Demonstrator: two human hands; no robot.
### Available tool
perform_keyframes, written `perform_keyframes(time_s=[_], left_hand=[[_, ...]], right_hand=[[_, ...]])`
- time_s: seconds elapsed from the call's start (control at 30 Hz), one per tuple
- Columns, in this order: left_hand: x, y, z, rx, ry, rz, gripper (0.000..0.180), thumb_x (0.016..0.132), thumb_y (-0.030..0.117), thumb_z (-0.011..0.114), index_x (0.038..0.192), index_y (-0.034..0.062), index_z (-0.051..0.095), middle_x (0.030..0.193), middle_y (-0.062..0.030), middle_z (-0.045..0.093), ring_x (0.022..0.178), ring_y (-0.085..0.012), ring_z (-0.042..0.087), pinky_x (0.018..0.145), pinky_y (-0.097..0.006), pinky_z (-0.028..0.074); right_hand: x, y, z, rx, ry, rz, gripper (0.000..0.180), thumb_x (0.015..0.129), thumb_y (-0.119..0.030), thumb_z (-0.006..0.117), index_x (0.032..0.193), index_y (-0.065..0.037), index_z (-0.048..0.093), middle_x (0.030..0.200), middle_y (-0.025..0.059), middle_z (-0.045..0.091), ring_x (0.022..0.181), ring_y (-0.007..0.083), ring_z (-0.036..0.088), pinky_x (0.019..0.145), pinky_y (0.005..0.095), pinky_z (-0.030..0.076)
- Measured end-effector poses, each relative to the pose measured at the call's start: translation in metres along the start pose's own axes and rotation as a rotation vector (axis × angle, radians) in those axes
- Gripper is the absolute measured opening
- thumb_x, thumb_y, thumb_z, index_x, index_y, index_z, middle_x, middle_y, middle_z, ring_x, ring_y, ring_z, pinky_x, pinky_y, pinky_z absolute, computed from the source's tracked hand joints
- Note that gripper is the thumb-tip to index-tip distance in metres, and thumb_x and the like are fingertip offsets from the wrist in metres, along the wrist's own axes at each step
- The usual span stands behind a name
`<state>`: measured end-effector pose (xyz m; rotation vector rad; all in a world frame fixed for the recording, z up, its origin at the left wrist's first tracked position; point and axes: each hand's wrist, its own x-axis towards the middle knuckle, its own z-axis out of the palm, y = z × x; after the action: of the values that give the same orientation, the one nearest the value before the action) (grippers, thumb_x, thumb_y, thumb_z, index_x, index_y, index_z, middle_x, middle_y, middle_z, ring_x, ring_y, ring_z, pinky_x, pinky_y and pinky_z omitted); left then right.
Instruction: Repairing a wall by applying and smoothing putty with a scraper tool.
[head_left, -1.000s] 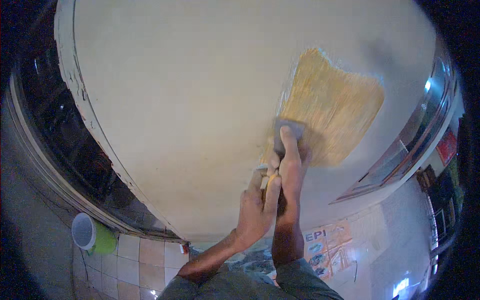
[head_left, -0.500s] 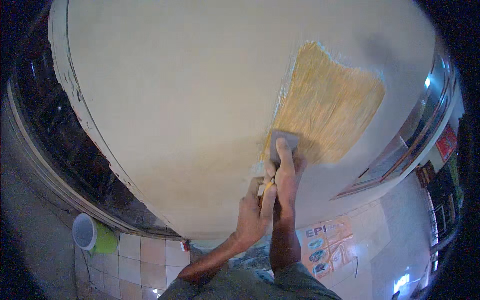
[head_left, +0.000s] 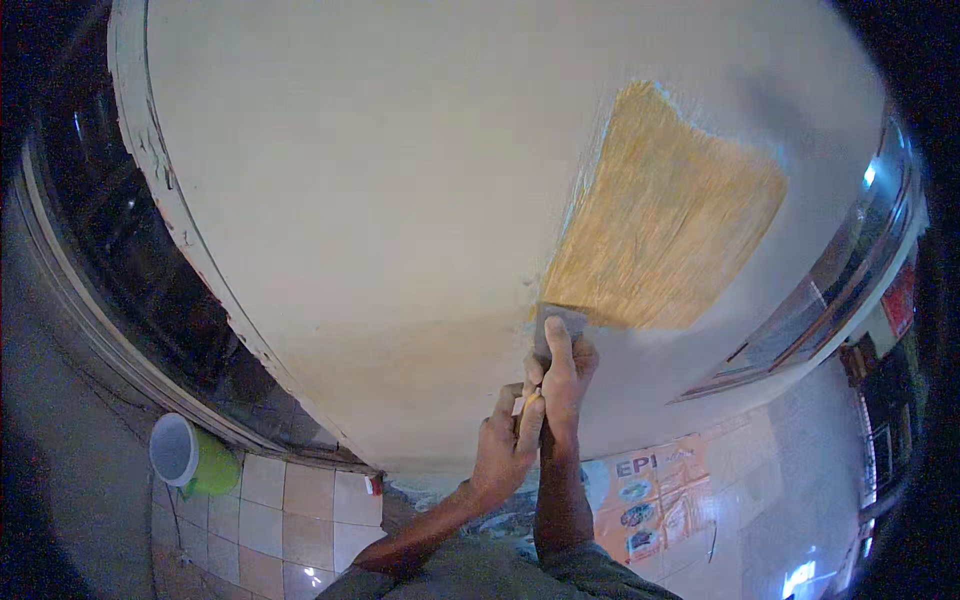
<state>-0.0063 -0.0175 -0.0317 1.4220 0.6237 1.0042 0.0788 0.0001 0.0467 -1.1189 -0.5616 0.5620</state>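
Observation:
A scraper with a grey, flat blade [head_left: 573,319] is pressed against the pale wall [head_left: 370,180], at the lower left edge of a bare yellow-brown patch [head_left: 670,220]. My right hand [head_left: 566,375] is wrapped round it near the blade, the thumb laid along the blade's face. Just below, my left hand [head_left: 507,440] closes on what looks like the handle, where a bit of yellow shows between the fingers. Much of the handle is hidden by both hands. Ragged whitish-blue edges border the patch.
A dark, framed opening [head_left: 160,250] runs down the left side. On the tiled floor [head_left: 262,517] stands a green and white bucket [head_left: 215,462]. An orange and white printed sheet [head_left: 660,490] lies below the wall at right. A window frame [head_left: 780,345] is at far right.
Both hands and the scraper have moved down the wall, from inside the patch to its lower left edge. The whole view has shifted slightly.

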Motion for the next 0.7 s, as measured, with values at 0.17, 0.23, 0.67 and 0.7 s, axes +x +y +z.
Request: perform_keyframes(time_s=[0.17,0.23,0.67,0.7], left_hand=[[0.004,0.002,-0.001,-0.018,-0.015,0.049,0.026,0.107,0.027,0.048,0.118,0.0046,0.046,0.069,0.0020,0.055,0.055,-0.0042,0.046,0.046,-0.024,0.035],[-0.004,-0.012,0.001,-0.026,-0.006,0.003,0.025,0.107,0.027,0.048,0.118,0.0049,0.046,0.069,0.0020,0.056,0.055,-0.0042,0.046,0.046,-0.024,0.035],[-0.004,0.004,0.001,-0.085,0.015,-0.046,0.029,0.106,0.026,0.051,0.120,0.0004,0.047,0.065,-0.0001,0.056,0.060,-0.0035,0.048,0.050,-0.025,0.036],[-0.002,0.006,0.000,-0.080,0.019,-0.046,0.029,0.106,0.026,0.051,0.120,0.0004,0.047,0.065,-0.0001,0.056,0.060,-0.0035,0.048,0.050,-0.025,0.036]], right_hand=[[0.006,0.005,-0.001,0.024,0.002,-0.052,0.031,0.096,-0.029,0.065,0.074,-0.010,0.053,0.056,-0.0027,0.047,0.040,0.0074,0.042,0.035,0.0260,0.031],[0.005,0.022,-0.012,-0.063,0.006,-0.008,0.031,0.096,-0.030,0.066,0.075,-0.010,0.052,0.057,-0.0032,0.047,0.040,0.0072,0.041,0.034,0.0263,0.031],[0.012,0.031,-0.012,-0.024,0.114,-0.082,0.033,0.096,-0.028,0.067,0.074,-0.011,0.049,0.059,-0.0028,0.049,0.039,0.0068,0.040,0.034,0.0251,0.032],[0.008,0.021,-0.008,-0.005,0.079,-0.049,0.033,0.096,-0.028,0.066,0.074,-0.010,0.050,0.060,-0.0026,0.050,0.039,0.0069,0.040,0.034,0.0252,0.032]])
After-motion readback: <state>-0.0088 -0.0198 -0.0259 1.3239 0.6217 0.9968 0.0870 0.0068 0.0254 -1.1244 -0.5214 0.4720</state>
